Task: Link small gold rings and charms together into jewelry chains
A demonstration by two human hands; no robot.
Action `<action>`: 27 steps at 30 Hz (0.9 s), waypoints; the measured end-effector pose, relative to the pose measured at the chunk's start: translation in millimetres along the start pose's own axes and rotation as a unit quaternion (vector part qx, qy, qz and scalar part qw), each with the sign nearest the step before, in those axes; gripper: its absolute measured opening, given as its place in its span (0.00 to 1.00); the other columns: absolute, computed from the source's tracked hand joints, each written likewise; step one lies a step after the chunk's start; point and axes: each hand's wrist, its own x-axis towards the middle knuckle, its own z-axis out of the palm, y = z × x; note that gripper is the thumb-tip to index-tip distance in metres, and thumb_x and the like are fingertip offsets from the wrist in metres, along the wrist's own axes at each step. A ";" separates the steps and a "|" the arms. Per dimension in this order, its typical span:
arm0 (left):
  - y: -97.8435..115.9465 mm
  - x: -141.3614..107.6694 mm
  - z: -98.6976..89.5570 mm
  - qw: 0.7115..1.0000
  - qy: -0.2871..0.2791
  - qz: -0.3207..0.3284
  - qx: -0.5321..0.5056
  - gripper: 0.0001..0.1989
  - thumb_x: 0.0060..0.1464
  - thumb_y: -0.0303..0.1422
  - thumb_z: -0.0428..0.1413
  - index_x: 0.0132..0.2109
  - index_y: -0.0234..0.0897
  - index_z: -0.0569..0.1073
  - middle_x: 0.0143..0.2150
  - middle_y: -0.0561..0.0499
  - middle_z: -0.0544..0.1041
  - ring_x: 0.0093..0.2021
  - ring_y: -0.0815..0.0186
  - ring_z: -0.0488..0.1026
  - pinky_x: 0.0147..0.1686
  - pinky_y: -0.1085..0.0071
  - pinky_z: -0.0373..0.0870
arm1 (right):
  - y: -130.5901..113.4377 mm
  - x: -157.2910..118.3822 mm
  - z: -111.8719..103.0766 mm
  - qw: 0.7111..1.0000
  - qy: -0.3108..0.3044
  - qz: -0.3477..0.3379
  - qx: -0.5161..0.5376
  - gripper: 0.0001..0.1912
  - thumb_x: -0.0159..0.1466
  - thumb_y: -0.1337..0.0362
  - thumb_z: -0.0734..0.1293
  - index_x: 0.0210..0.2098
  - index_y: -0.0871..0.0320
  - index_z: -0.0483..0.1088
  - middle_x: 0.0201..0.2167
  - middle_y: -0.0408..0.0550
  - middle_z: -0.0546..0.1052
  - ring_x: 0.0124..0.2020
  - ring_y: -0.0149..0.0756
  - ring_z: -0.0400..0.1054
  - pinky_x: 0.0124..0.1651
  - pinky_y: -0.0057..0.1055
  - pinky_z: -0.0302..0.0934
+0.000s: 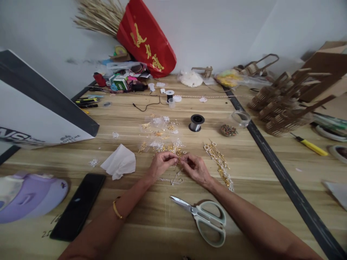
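Together, the left hand (pixel 162 164) and right hand (pixel 197 169) were closed in a pinch over a tiny piece (pixel 179 160), too small to make out, held between them. It was just beyond a silvery chain (pixel 177 182) and near scattered gold and silver bits (pixel 158 145) on the desk (pixel 146 231), where scissors (pixel 202 213) lay closer to the person.

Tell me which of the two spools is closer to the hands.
The black-rimmed spool wound with pale, shiny line, just beyond the right hand. The other spool stands farther back, white-topped with a dark winding.
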 end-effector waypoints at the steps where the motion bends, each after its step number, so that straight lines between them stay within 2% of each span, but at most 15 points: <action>1: -0.3 0.2 -0.2 1.000 0.002 -0.001 -0.005 0.07 0.42 0.30 0.61 0.32 0.32 0.77 0.26 0.50 0.78 0.27 0.69 0.73 0.30 0.75 0.69 | -0.2 0.0 0.1 1.000 0.000 0.000 0.001 0.10 0.63 0.58 0.61 0.32 0.59 0.66 0.21 0.43 0.67 0.21 0.28 0.58 0.24 0.25 0.53; 12: -3.4 2.7 -2.7 1.000 0.017 0.000 -0.024 0.08 0.41 0.31 0.62 0.32 0.32 0.78 0.29 0.48 0.79 0.29 0.67 0.75 0.32 0.74 0.71 | -0.4 -0.6 0.7 1.000 -0.003 0.020 -0.006 0.11 0.62 0.57 0.61 0.31 0.59 0.67 0.21 0.42 0.67 0.21 0.28 0.57 0.23 0.25 0.52; 27: -7.8 3.2 -4.1 1.000 0.019 0.006 -0.007 0.07 0.41 0.29 0.61 0.32 0.32 0.78 0.29 0.48 0.80 0.29 0.67 0.75 0.32 0.73 0.70 | -6.5 -0.5 0.0 1.000 -0.012 0.009 0.000 0.08 0.61 0.61 0.61 0.30 0.60 0.65 0.20 0.42 0.65 0.21 0.28 0.56 0.23 0.26 0.51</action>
